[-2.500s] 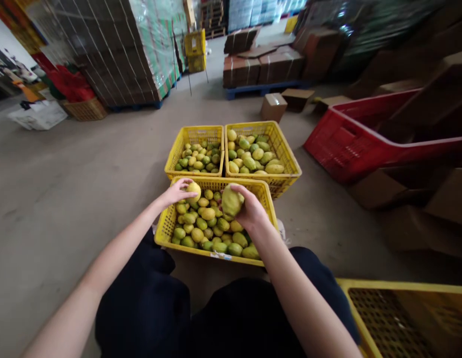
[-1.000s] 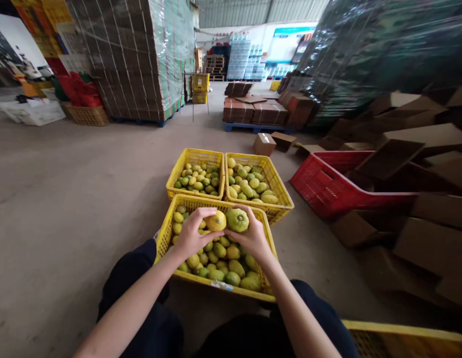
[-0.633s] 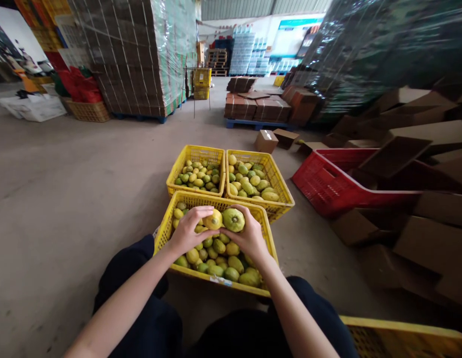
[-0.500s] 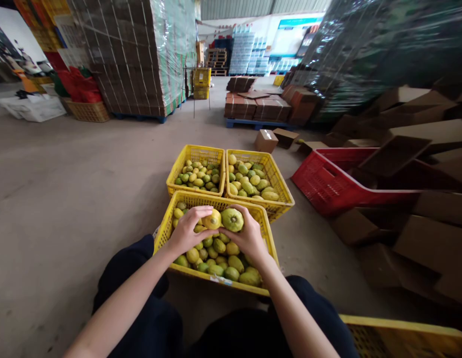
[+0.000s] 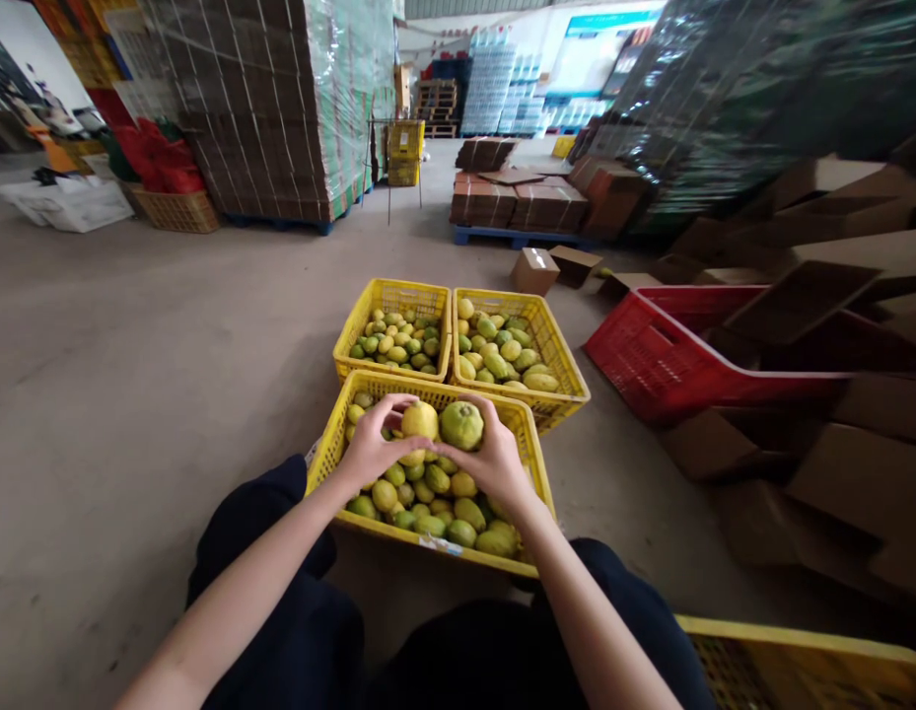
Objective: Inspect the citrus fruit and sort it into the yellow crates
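Observation:
My left hand [image 5: 375, 449] is closed around a rounded yellow fruit [image 5: 420, 420], thumb below and fingers behind. Beside it, my right hand [image 5: 496, 461] grips a green, slightly ribbed fruit [image 5: 462, 425] with its stem end facing up and toward me. The two fruits are held side by side with a narrow gap, and my thumb tips meet beneath them. Both hands are above the front yellow crate [image 5: 535, 473], which holds many oval green and yellow fruits [image 5: 431, 527]. My forearms and hands hide part of its contents.
Behind stand a left yellow crate [image 5: 352, 320] and a right yellow crate [image 5: 568, 370], both with similar fruit. A red crate [image 5: 635, 350] and open cardboard boxes [image 5: 864, 483] crowd the right. Another yellow crate [image 5: 798, 636] is at lower right. Bundled cardboard [image 5: 550, 205] lies on a blue pallet.
Both fruits have tipped so that more of their sides show and their ends point further up. My hands have risen slightly, and the view has shifted a little.

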A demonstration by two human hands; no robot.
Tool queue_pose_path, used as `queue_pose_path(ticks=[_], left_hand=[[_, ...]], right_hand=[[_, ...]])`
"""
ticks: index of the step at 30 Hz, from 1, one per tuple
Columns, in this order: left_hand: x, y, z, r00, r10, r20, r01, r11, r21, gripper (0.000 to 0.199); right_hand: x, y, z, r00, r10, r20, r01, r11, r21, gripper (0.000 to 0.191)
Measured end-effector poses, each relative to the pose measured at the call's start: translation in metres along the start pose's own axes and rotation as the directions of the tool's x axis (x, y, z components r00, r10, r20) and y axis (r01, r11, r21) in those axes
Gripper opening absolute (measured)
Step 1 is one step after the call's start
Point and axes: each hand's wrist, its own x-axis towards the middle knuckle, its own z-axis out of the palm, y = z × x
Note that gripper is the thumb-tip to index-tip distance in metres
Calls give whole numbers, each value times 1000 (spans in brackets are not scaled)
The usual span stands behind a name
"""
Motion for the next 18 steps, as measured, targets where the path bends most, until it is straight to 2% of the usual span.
queue_pose_path(ticks=[1, 2, 3, 5, 7, 8, 9, 11, 14, 16, 17, 18], left_hand=[[2, -1, 1, 989, -144, 15, 145, 985, -89, 58], [4, -2, 2, 959, -280, 46, 284, 944, -167, 61], [5, -4, 3, 911, -403, 83, 412, 883, -226, 61], [8, -8, 6, 790, -591, 162, 610, 736, -293, 60], [9, -12, 9, 680, -697, 229, 728, 604, -324, 57], [9, -14, 10, 641, -725, 252, 761, 556, -334, 56], [10, -17, 11, 611, -744, 269, 783, 520, -340, 56], [10, -20, 13, 572, -768, 289, 810, 472, -348, 56], [10, -23, 14, 557, -770, 310, 817, 442, -371, 57], [9, -24, 13, 563, -761, 323, 811, 434, -393, 57], [9, -23, 14, 567, -758, 323, 807, 433, -402, 56], [9, -23, 14, 570, -757, 319, 804, 432, -409, 55]], right_hand=[[0, 0, 1, 996, 82, 27, -84, 994, 76, 63], [1, -1, 3, 982, 176, 66, -184, 969, 166, 61], [1, -1, 6, 955, 271, 117, -293, 920, 261, 56], [3, -2, 11, 863, 433, 261, -505, 757, 415, 49], [5, -2, 16, 746, 527, 409, -666, 569, 482, 46], [6, -2, 18, 693, 556, 459, -719, 488, 494, 44], [7, -2, 19, 649, 578, 495, -756, 422, 500, 43], [10, -2, 20, 597, 602, 530, -791, 333, 513, 44], [11, 0, 18, 572, 599, 560, -808, 297, 509, 47], [10, 1, 17, 590, 575, 567, -802, 338, 492, 51], [9, 1, 17, 640, 548, 539, -767, 406, 497, 53], [8, 2, 17, 712, 509, 484, -702, 496, 511, 55]])
